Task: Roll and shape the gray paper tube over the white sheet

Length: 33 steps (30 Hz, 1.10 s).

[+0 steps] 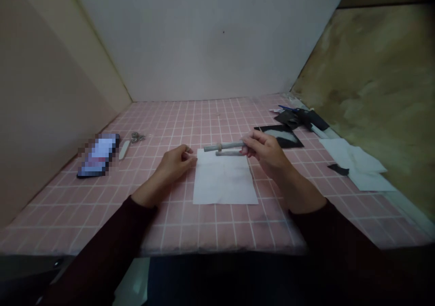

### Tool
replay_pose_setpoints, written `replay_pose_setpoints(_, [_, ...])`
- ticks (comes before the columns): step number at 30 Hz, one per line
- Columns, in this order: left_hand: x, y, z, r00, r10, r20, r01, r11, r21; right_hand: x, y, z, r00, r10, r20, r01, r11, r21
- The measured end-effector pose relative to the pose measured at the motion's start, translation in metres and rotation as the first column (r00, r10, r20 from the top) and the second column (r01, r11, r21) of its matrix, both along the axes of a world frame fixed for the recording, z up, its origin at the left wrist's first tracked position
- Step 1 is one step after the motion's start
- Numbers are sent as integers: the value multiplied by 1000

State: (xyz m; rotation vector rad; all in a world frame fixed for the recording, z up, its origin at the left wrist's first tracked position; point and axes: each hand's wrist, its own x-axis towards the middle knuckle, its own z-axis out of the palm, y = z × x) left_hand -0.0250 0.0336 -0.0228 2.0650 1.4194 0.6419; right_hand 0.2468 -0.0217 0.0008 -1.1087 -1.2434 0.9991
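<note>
My right hand (260, 149) pinches two thin grey sticks above the far edge of a white sheet of paper (224, 183). The upper grey stick (233, 145) is longer and points left. Just below it lies the shorter grey stick (229, 153), its right end at my fingertips. A small beige band (219, 147) shows near the left part of the sticks; what it is I cannot make out. My left hand (176, 160) rests by the paper's upper left corner, fingers loosely curled with a gap between thumb and forefinger, holding nothing visible.
On the left lie a phone (98, 156), a white flat strip (124, 150) and small scissors (136, 137). Behind my right hand is a black sheet with a grey patch (283, 136). Dark scraps (288, 118) and white papers (353, 161) line the right side. Walls enclose the pink checked table (170, 120).
</note>
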Motion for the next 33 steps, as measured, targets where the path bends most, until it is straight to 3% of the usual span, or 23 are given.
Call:
replay_pose_setpoints(10, [14, -7, -6, 999, -47, 25, 47, 999, 4, -4, 11, -16, 1000, 13, 25, -12, 998, -60])
replay_pose_setpoints(25, [-4, -1, 6, 995, -76, -65, 77, 997, 3, -1, 15, -22, 999, 29, 22, -26, 994, -105])
replay_pose_setpoints(28, [-3, -2, 13, 997, -59, 57, 52, 992, 117, -3, 15, -23, 998, 51, 31, -48, 993, -106])
replay_pose_setpoints(30, [0, -6, 16, 972, -147, 184, 113, 977, 183, -5, 15, -24, 997, 71, 30, -68, 993, -98])
replay_pose_setpoints(33, [8, -15, 13, 923, -273, 271, 240, 959, 148, -10, 12, -24, 993, 116, 22, -114, 990, -78])
